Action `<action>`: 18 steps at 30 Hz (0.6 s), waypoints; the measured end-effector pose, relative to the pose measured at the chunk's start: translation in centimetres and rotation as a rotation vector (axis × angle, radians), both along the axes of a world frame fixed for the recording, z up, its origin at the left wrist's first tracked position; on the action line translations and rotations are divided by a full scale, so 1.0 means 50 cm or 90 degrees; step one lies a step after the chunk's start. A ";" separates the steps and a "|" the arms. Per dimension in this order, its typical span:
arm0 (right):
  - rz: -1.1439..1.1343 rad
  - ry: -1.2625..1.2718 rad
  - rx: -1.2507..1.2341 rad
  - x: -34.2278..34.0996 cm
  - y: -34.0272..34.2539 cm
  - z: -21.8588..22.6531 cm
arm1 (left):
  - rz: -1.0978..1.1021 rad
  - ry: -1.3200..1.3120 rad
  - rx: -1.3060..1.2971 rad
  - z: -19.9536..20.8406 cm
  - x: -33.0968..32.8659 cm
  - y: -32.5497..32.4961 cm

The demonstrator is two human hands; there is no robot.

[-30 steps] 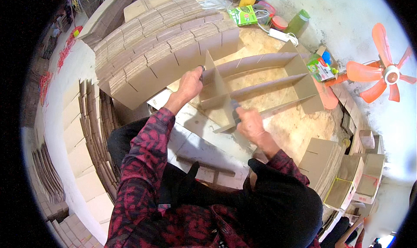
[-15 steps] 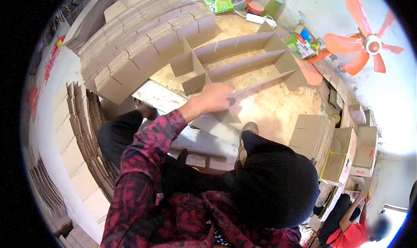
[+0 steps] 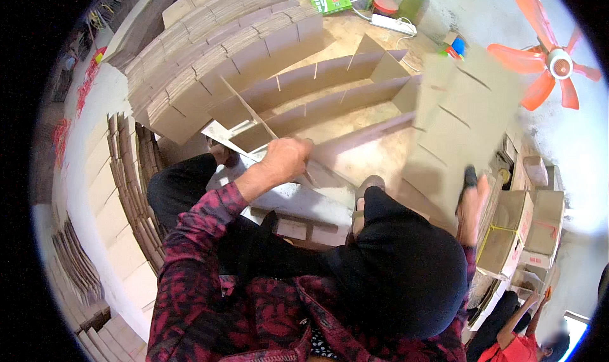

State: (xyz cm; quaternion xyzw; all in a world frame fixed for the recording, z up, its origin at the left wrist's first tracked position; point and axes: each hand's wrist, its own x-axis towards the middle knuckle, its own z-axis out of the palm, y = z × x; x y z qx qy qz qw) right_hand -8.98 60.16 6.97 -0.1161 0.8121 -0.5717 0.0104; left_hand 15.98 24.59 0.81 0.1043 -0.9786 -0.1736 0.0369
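My left hand is closed round the near end of a slotted cardboard strip that stands on edge, crosswise to several long cardboard strips. These long strips also stand on edge on the board, with a crosspiece at their far right end. On the right, my right hand grips the lower right edge of a slotted cardboard sheet. That sheet is raised, smeared by motion, and covers part of the board. Something black shows on a finger of the right hand.
Thick stacks of slotted cardboard stand at the back left, more beside my left knee. At the back are a power strip and a green jar. An orange fan, cartons and a person in red are right.
My right hand has come into view from behind my knee with the slotted sheet. My left hand has shifted left along with the crosswise strip, which now leans differently. The view has shifted slightly.
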 end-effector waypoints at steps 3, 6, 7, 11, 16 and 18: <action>0.148 -0.181 -0.160 -0.064 -0.180 0.000 | 0.028 -0.022 0.004 -0.001 0.000 0.019; 0.230 -0.056 0.121 -0.131 -0.254 0.021 | 0.032 -0.038 0.044 -0.015 0.004 0.020; 0.244 0.028 0.241 -0.144 -0.272 0.039 | 0.027 -0.043 0.045 -0.015 0.004 0.018; 0.388 0.140 0.173 -0.173 -0.298 0.071 | 0.026 -0.037 0.061 0.007 0.001 0.025; 0.516 0.270 0.199 0.020 -0.381 0.127 | 0.043 0.022 0.097 -0.007 0.006 0.022; 0.567 0.196 0.202 0.042 -0.403 0.131 | 0.036 0.007 0.090 -0.009 0.003 0.023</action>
